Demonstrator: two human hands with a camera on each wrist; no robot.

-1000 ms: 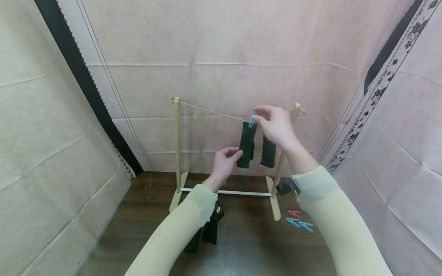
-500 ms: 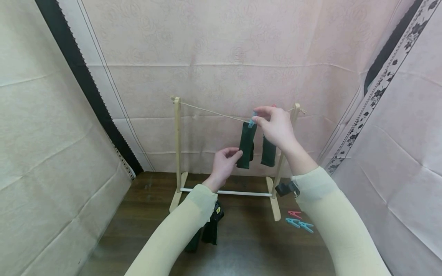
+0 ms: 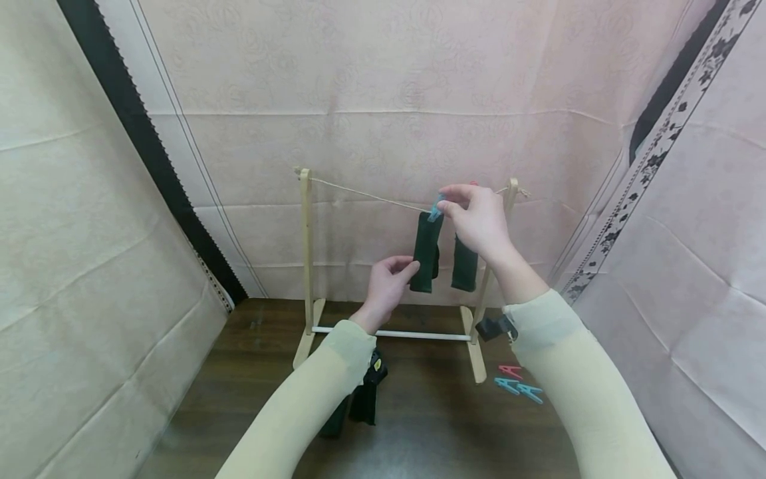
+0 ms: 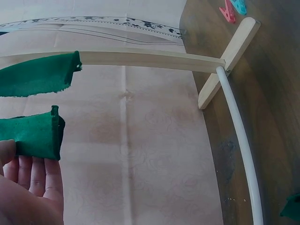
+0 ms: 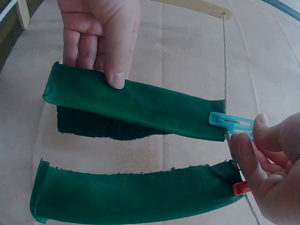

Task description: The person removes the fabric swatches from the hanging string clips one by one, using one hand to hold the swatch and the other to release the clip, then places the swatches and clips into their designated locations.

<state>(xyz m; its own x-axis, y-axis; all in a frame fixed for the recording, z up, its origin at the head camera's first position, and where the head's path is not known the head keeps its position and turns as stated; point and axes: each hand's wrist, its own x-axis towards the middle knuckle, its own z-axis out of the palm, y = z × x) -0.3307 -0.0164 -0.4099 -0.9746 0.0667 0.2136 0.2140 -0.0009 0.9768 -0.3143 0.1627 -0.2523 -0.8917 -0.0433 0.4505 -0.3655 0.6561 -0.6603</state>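
A folded strip of green cloth [image 5: 140,101] hangs over the string [image 3: 371,194] of a small wooden rack. My left hand [image 3: 387,286] pinches its lower edge, thumb in front and fingers behind. At the top of the strip, a light-blue clothespin [image 5: 229,123] sits over both cloth and string. My right hand [image 3: 481,219] pinches the handle end of that clothespin between thumb and fingers. Beside it, a second green cloth strip [image 5: 136,194] hangs from the string under a red clothespin [image 5: 241,188], partly hidden behind my right hand in the head view.
The rack's posts [image 3: 308,253] stand on flat wooden feet, joined low down by a white rod [image 3: 425,335]. To the right lie a pink clothespin [image 3: 510,371] and two blue clothespins [image 3: 529,392] on the brown table. More dark green cloth [image 3: 364,402] lies under the left forearm.
Hardly anything differs: both hands keep their holds on the cloth and the clothespin, and the view shifts very slightly.
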